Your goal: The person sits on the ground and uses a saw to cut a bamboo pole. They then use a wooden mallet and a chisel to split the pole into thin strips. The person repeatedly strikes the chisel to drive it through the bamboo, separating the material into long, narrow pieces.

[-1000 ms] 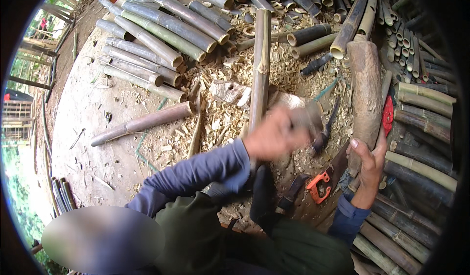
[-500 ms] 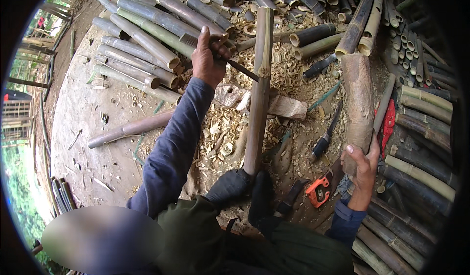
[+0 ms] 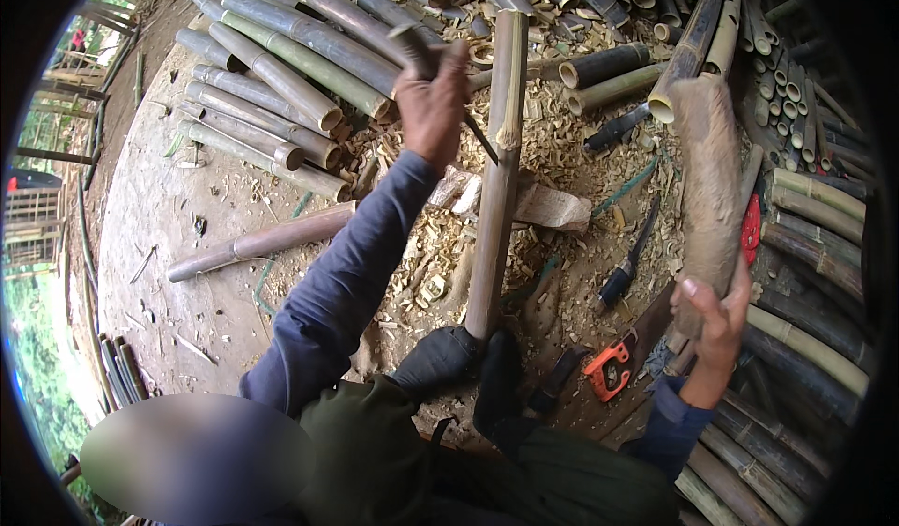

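Observation:
My left hand (image 3: 434, 114) is closed round the handle of a chisel (image 3: 482, 139), whose narrow dark blade slants down to a bamboo tube (image 3: 493, 236). Its tip meets the tube just below the node. The tube rests across a pale wood block (image 3: 552, 206), its near end between my dark-covered feet (image 3: 437, 355). In my right hand (image 3: 714, 315) a thick, rough wooden club (image 3: 709, 179) is gripped by its narrower near end. The club is raised to the right of the tube, apart from it, and slightly blurred.
Cut bamboo tubes (image 3: 281, 72) lie piled at the far left, with more stacked along the right (image 3: 815, 245). Wood chips (image 3: 426, 259) litter the ground. An orange-handled saw (image 3: 611, 371) and a black-handled knife (image 3: 615, 282) lie between the tube and my right arm.
My left hand has turned and moved right and slightly up, tilting the chisel more steeply against the tube. My right hand has shifted the club right and up.

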The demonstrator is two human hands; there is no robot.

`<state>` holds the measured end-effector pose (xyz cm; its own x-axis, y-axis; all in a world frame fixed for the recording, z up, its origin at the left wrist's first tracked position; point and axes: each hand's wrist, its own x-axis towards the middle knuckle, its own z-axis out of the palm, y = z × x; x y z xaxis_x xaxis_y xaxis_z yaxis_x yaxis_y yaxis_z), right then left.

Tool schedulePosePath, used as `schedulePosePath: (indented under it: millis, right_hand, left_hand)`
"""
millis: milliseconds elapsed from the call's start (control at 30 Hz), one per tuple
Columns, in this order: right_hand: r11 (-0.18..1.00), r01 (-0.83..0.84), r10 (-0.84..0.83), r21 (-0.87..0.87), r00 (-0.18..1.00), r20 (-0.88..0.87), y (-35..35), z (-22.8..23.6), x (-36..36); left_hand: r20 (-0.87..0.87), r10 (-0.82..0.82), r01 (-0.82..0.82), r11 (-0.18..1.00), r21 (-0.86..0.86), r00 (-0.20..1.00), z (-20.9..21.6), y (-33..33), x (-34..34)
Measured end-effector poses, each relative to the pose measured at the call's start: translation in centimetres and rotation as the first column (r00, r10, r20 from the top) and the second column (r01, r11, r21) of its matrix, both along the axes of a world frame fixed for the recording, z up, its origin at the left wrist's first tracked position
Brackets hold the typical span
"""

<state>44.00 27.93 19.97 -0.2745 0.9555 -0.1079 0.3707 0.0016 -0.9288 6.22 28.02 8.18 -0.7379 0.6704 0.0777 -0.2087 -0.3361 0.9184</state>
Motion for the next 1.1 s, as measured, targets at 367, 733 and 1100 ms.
schedulePosePath:
  millis: [367,733,1100]
  right_hand:
    - [0.951,-0.078,0.152,0.298,0.96,-0.234,2.6,6.4,-2.2]
    - [0.996,-0.008,0.03,0.091,0.971,-0.237,1.6,3.4,-3.6]
    - [0.998,-0.009,0.021,0.06,0.977,-0.211,1.6,2.9,-3.1]
  left_hand:
    - [0.44,-0.13,0.091,0.99,0.108,0.889,-0.2,-1.8,-2.3]
    - [0.48,-0.125,0.083,0.991,0.108,0.868,-0.8,-0.8,-2.9]
    - [0.483,-0.085,0.03,0.992,0.12,0.872,-0.8,-0.2,-2.2]
